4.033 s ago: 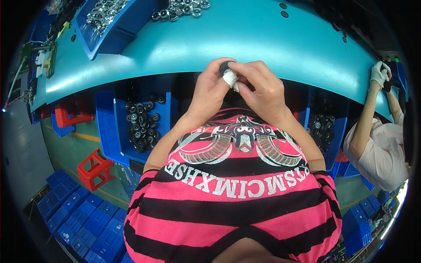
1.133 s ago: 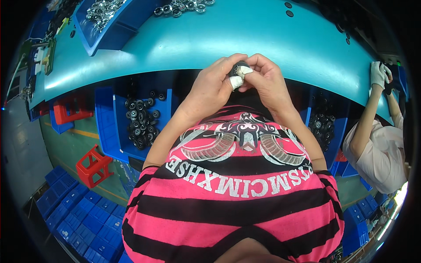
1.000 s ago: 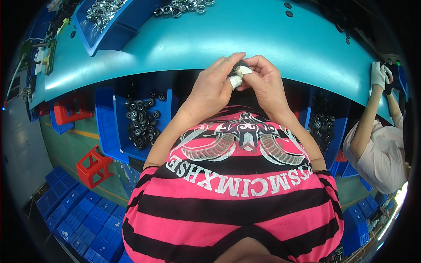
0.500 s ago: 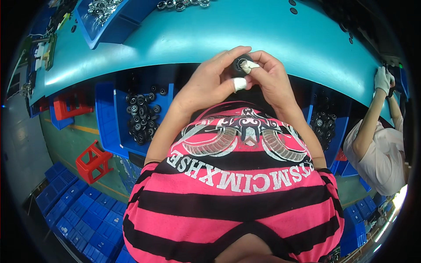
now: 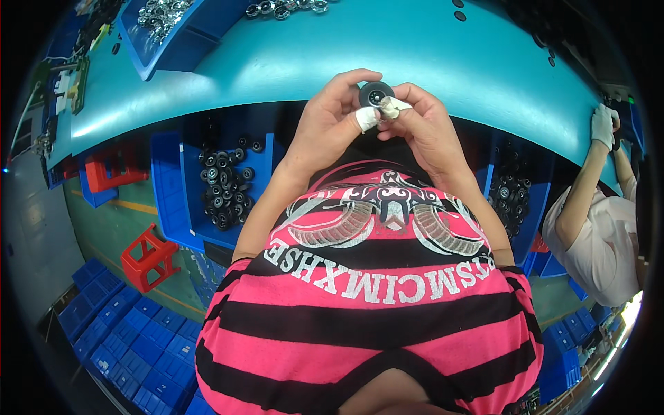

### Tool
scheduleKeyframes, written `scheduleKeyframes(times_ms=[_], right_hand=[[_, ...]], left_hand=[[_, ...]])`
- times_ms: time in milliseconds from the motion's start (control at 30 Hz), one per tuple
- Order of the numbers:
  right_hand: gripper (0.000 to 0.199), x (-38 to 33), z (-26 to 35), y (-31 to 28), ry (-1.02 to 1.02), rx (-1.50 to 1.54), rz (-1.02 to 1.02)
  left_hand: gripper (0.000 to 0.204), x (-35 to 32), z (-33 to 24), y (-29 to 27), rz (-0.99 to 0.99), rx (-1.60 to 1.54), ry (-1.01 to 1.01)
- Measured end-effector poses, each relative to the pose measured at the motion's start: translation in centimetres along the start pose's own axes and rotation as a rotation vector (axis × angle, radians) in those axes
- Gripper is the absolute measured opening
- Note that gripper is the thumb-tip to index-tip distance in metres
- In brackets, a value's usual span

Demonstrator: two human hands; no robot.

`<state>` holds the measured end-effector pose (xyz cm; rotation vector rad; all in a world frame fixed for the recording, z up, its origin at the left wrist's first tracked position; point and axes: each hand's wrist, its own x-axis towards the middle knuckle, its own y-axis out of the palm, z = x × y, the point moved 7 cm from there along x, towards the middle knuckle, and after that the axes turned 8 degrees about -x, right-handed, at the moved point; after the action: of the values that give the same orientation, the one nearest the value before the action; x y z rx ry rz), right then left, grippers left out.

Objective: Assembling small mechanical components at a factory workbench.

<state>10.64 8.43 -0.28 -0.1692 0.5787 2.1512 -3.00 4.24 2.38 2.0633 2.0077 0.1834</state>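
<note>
Between my hands, just over the near edge of the turquoise table (image 5: 297,62), is a small black wheel (image 5: 374,92) with a dark hub, its round face turned up toward me. My left hand (image 5: 328,123) grips it from the left, fingers behind and the white-wrapped thumb at its lower rim. From the right, my right hand (image 5: 427,123) pinches it, with a pale wrapping on the thumb against the wheel's lower right side. The fingertips behind the wheel are partly hidden.
A blue bin (image 5: 264,187) of black wheels (image 5: 225,181) sits below the table on the left; more wheels (image 5: 510,197) lie at right. Shiny chrome parts (image 5: 282,10) and a blue tray (image 5: 145,68) are on the table. A red stool (image 5: 147,259) stands left; a gloved co-worker (image 5: 595,228) works at right.
The wheel has turned so that its face shows more fully. My left hand has opened slightly around it, its thumb shifting left and up; my right hand stays near the same place.
</note>
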Motion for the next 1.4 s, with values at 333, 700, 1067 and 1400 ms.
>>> scheduleKeyframes(times_ms=[333, 700, 1067, 1400], right_hand=[[0.026, 0.0, -0.4, -0.4, -0.002, 0.066, 0.010], [0.025, -0.4, 1.7, -1.5, -0.082, -0.446, -0.132], [0.027, -0.3, 0.3, -1.4, -0.002, -0.179, -0.055], [0.023, -0.3, 0.5, -0.7, 0.019, -0.252, -0.032]], left_hand=[[0.051, 0.3, 0.4, -0.1, 0.090, 0.093, 0.071], [0.040, 0.1, 0.3, 0.7, -0.050, -0.009, 0.083], [0.040, 0.1, -3.1, 1.3, -0.207, 0.741, 0.305], [0.037, -0.2, -3.0, 1.3, -0.227, 0.806, 0.311]])
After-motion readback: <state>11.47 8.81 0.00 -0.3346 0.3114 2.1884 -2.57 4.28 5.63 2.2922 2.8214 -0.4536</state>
